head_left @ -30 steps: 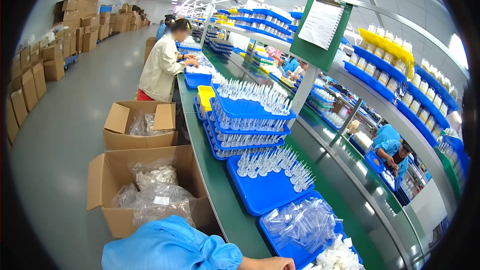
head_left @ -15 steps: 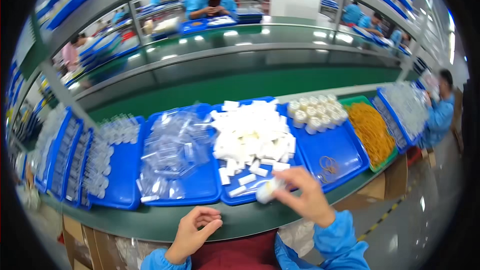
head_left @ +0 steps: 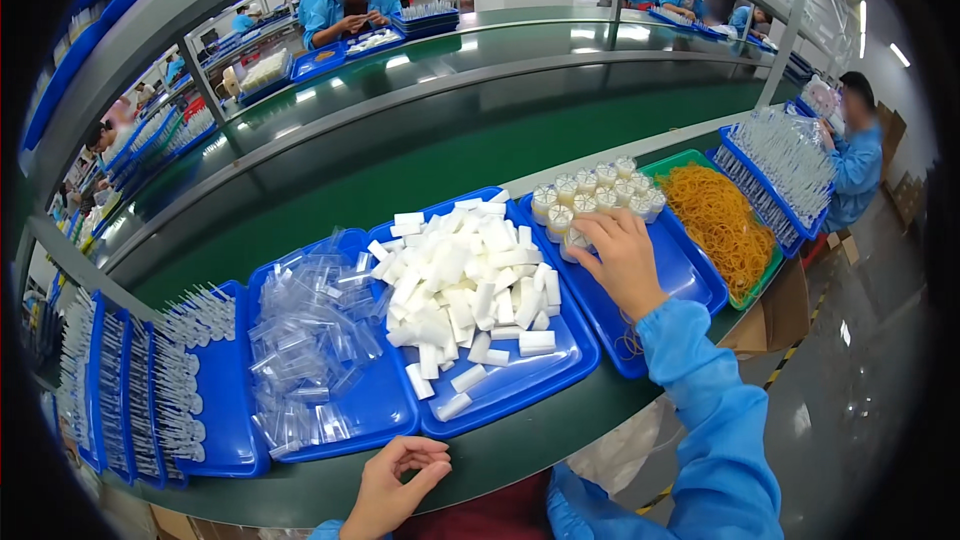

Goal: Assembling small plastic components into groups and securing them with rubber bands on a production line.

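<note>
My right hand (head_left: pixel 618 258) reaches over a blue tray (head_left: pixel 695 285) and grips a short cylindrical bundle (head_left: pixel 574 240), pale with a yellowish band, at the near left corner of a cluster of similar bundles (head_left: pixel 606 180). Its thumb and fingers close around the upper part, hiding some of it. Under my forearm, a few loose rubber bands (head_left: pixel 629 344) lie in that tray. My left hand (head_left: pixel 393 485) hovers near the table's front edge, fingers loosely curled, thumb apart, nothing visible in it. In front of it stands a blue tray heaped with white foam-like blocks (head_left: pixel 455 290).
Leftward are a tray of clear plastic sleeves (head_left: pixel 305 340) and several trays of thin-stemmed pieces (head_left: pixel 185 370). Rubber bands fill a green tray (head_left: pixel 715 225) on the right, beside a tilted tray (head_left: pixel 775 175). A green conveyor (head_left: pixel 420 180) runs behind; a co-worker (head_left: pixel 858 155) stands far right.
My right hand has carried the bundle from above the front of the white-block tray, away and to the right, to the cluster. My left hand keeps its curled pose. The view has turned.
</note>
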